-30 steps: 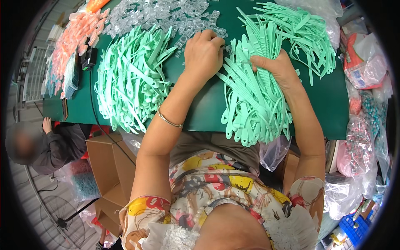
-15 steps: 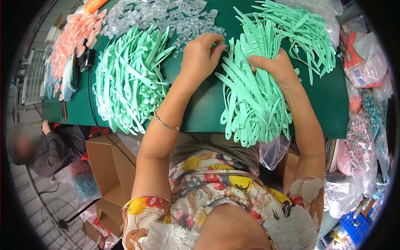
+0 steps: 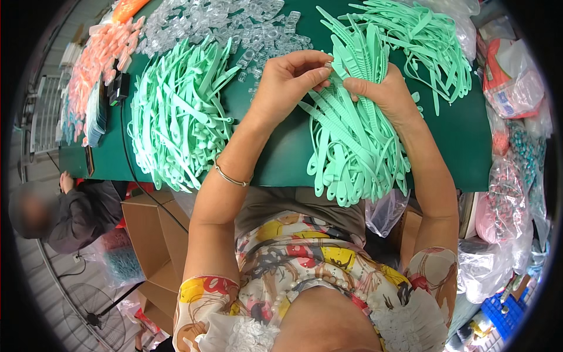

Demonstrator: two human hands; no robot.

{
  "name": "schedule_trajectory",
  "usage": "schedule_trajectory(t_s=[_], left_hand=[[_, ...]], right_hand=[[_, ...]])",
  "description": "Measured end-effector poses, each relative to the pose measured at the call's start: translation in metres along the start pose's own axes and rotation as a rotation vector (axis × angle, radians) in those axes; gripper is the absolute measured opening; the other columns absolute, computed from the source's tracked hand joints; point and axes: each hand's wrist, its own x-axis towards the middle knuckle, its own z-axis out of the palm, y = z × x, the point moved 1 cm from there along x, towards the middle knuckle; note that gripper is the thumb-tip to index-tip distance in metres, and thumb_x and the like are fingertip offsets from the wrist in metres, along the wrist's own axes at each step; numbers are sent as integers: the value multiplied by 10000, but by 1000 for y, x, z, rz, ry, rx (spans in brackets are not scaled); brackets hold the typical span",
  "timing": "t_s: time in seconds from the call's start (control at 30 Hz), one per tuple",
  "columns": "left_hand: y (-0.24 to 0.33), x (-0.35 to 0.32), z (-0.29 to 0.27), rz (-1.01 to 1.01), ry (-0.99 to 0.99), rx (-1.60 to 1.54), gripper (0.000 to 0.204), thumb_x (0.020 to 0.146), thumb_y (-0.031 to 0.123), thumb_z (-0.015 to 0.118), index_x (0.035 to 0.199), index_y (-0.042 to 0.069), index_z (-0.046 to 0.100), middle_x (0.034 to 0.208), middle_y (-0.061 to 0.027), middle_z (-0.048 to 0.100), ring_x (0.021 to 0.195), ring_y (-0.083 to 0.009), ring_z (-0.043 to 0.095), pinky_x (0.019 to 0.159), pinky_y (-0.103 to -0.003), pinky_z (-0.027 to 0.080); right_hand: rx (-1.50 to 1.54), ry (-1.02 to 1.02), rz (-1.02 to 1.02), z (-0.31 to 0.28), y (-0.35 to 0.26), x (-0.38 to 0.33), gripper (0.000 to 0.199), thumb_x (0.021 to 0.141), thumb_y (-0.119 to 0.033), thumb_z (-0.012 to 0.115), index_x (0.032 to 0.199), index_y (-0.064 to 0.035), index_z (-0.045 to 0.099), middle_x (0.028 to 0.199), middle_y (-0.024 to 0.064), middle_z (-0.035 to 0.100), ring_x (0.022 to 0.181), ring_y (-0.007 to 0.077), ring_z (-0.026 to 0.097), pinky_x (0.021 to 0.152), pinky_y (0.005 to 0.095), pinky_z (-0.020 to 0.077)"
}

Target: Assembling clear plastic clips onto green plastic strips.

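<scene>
My right hand (image 3: 388, 97) is closed round a thick bundle of mint-green ridged straps (image 3: 358, 135), with the thumb lying across the top. The straps fan out toward the table's front edge, and their looped ends hang down there. My left hand (image 3: 293, 81) pinches a small clear plastic piece (image 3: 328, 64) between thumb and fingertips. It is right beside the upper strap ends of the bundle; whether a strap passes through the piece, I cannot tell. More clear plastic pieces (image 3: 229, 26) lie heaped beyond my left hand.
Another pile of green straps (image 3: 179, 111) lies at left, and a further one (image 3: 431, 47) at far right. Coral-coloured pieces (image 3: 105, 53) are heaped at the green table's (image 3: 463, 152) left end. A black cable (image 3: 126, 135) runs over its edge. Plastic bags (image 3: 510, 88) crowd the right. A co-worker (image 3: 88, 205) is at left.
My left hand has moved right, from near the clear pieces to the strap ends, carrying a clear piece. The right hand still grips the bundle, nearly in place.
</scene>
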Motion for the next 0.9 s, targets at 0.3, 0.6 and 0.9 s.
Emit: schedule_trajectory(t_s=[0.3,0.6,0.9], left_hand=[[-3,-1,7,300,171,455,180,775,4,655,954,-3,641,858,-46,650,740,-93,611,666,-219,499],[4,-3,12,603,236,805,222,687,-20,693,897,37,648,793,-65,631,621,-135,613,543,-219,489],[1,-2,12,743,270,953,213,679,-13,703,874,44,636,822,-68,626,626,-149,633,522,-237,507]], right_hand=[[-4,-17,-2,0,0,0,243,720,-135,719,902,-13,612,759,27,600,635,91,548,585,228,440],[-41,-1,9,1,-1,0,250,715,-148,733,882,-12,608,749,32,599,629,92,548,577,230,441],[-26,-8,25,1,0,1,237,717,-142,728,880,-18,607,751,25,597,633,89,546,581,228,441]])
